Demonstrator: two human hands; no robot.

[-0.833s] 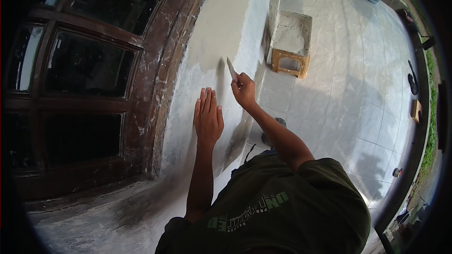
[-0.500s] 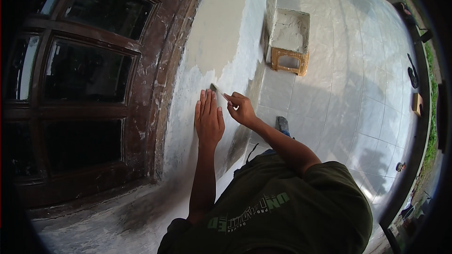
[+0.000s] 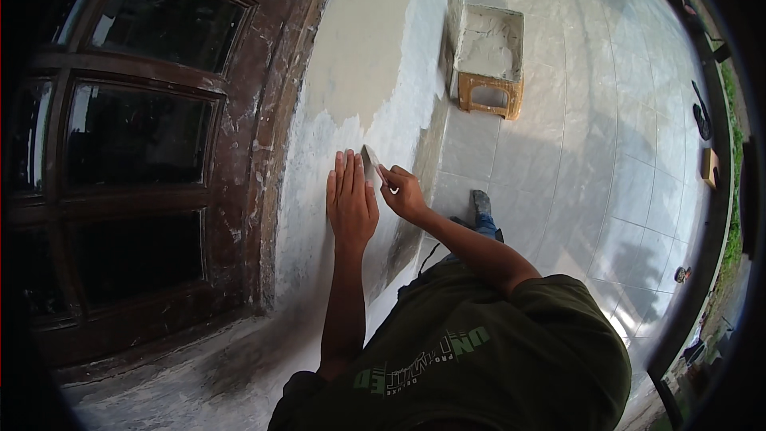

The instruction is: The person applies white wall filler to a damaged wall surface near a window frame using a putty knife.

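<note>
Left hand (image 3: 351, 203): fingers straight, together, flat against the wall (image 3: 375, 64).
Right hand (image 3: 404, 194): fingers closed around a putty knife (image 3: 372, 163), blade on the wall.

window (image 3: 128, 160) left of wall (image 3: 375, 56), tray (image 3: 491, 44) on stool (image 3: 488, 96) right

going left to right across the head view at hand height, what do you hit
window → brown frame → left hand, flat on the wall → putty knife → right hand → tiled floor
</note>
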